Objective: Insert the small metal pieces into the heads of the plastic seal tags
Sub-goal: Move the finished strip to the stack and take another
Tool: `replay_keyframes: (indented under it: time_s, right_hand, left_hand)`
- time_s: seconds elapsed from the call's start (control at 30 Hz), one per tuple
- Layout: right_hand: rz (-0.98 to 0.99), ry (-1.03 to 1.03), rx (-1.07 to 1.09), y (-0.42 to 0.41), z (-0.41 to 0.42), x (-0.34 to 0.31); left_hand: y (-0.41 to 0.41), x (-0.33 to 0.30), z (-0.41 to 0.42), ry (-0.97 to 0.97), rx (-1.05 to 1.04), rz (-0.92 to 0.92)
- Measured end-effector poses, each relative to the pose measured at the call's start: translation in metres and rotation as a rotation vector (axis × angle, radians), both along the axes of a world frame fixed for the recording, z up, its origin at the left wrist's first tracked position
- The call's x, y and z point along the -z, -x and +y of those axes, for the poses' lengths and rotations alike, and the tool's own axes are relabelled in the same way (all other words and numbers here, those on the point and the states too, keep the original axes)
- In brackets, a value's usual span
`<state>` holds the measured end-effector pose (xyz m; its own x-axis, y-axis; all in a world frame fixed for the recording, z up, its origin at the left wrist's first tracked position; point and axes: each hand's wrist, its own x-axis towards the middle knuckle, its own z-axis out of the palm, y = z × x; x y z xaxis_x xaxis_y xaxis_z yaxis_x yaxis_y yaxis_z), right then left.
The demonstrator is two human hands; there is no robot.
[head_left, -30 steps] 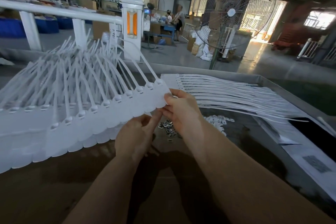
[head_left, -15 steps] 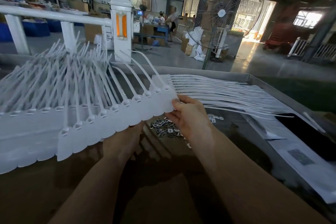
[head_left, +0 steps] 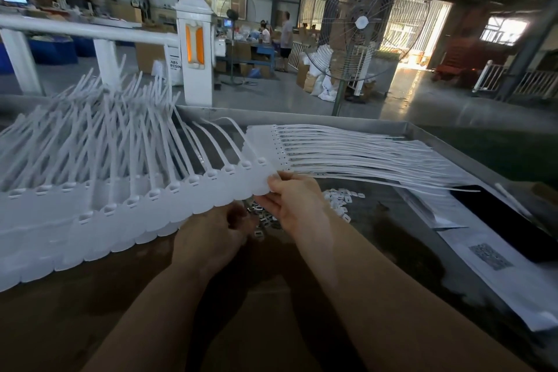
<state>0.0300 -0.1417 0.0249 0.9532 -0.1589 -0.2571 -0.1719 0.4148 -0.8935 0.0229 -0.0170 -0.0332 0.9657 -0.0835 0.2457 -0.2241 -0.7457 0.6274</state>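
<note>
Since a second ago the left hand [head_left: 211, 228] has dropped from the tag's edge to below the fanned row and now sits over the small metal pieces [head_left: 262, 218]; its fingers curl toward them, but whether they pinch one I cannot tell. Far left, the fanned row of white plastic seal tags [head_left: 126, 208] spreads across the dark worktable [head_left: 271, 311], flat tabs overlapping at the near edge, heads above them and tails sticking up and back. At the row's right end the right hand [head_left: 294, 201] pinches the last tab between thumb and fingers. Just beyond it a second batch of tags [head_left: 347, 155] lies flat with tails running right. Small white plastic bits [head_left: 341, 198] are scattered beside the right wrist. Far right, printed paper sheets [head_left: 495, 266] lie near the table edge.
</note>
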Motion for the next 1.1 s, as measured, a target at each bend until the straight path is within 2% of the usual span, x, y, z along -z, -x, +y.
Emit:
replay_keyframes:
  time_s: [0.13, 0.3, 0.5, 0.73, 1.1]
  right_hand:
    - [0.014, -0.015, -0.013, 0.000, 0.008, -0.003]
    - [0.040, 0.013, -0.028, 0.001, 0.015, -0.002]
    - [0.081, 0.192, -0.025, 0.001, 0.017, 0.001]
    - [0.056, 0.479, 0.014, 0.000, 0.006, 0.008]
    - [0.166, 0.446, -0.069, 0.023, -0.012, 0.008]
  left_hand:
    - [-0.001, 0.001, 0.000, -0.035, 0.020, -0.038]
    - [-0.002, 0.006, -0.003, -0.179, 0.070, -0.147]
    - [0.000, 0.008, -0.006, -0.267, 0.103, -0.230]
    - [0.003, 0.005, -0.010, -0.293, 0.113, -0.176]
    - [0.006, 0.004, -0.019, -0.448, 0.075, -0.143]
